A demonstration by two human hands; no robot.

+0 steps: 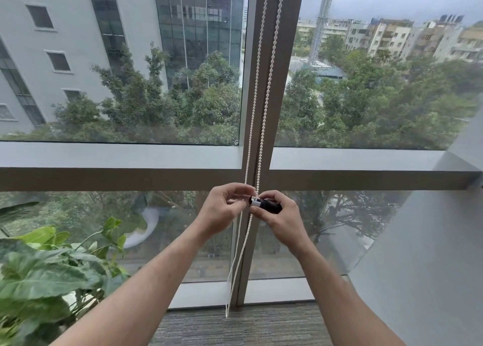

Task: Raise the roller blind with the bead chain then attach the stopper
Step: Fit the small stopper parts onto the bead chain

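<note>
— What's nearest the camera?

— Two bare forearms, reaching up toward the mullion, and a plant low to the left of it. Carpet runs up to the mullion's foot.

— And the hands?

— Two, meeting right in front of the mullion, just below the horizontal rail. The right hand has its fingers closed round the stopper, thumb under, forefinger over. The left hand has its fingers curled in, tips pinched at the chain close to the stopper's white end; how firmly they grip the chain I cannot tell.

— Which way does the stopper lie?

— One stopper, a short dark body with a white end. Its long axis is nearly level, across the mullion; the white end points left, touching the chain's right strand, and the dark end points right into the palm.

— The chain?

— One white bead chain, two strands. Both run upright along the mullion from the top edge down through the hands. Below the hands they sag left of the mullion and close in a loop just above the carpet.

— Beyond that?

— Four glass panes around the mullion, then trees, a grey building to the left, a lattice tower and low blocks to the right.
</note>
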